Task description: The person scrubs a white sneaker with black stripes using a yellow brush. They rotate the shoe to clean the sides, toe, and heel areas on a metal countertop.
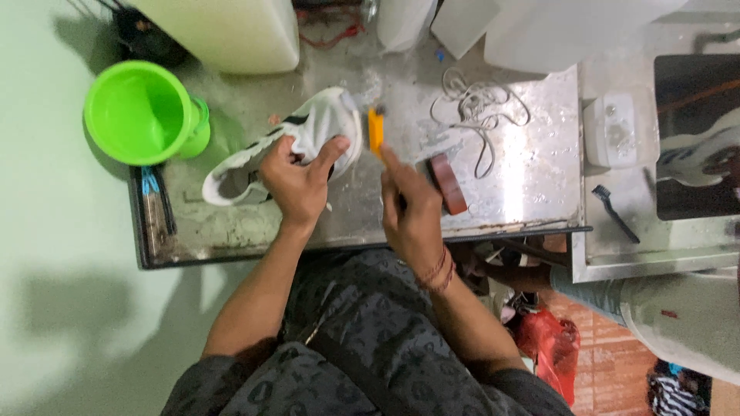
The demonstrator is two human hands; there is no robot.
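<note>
A white sneaker [324, 123] with black trim lies on its side on a wet metal table [524, 177]. My left hand [297, 181] grips the shoe's upper and presses it down. My right hand [412, 212] holds a small orange brush [375, 129], its index finger stretched along the handle. The brush head sits against the toe end of the shoe. Loose white laces [478, 108] lie on the table beyond my right hand.
A bright green bucket [139, 112] stands at the table's left end. A brown brush [447, 183] lies near my right hand. White containers [231, 31] line the back. A soap dish [613, 131] and black brush [614, 213] sit at right, by another person's leg [655, 308].
</note>
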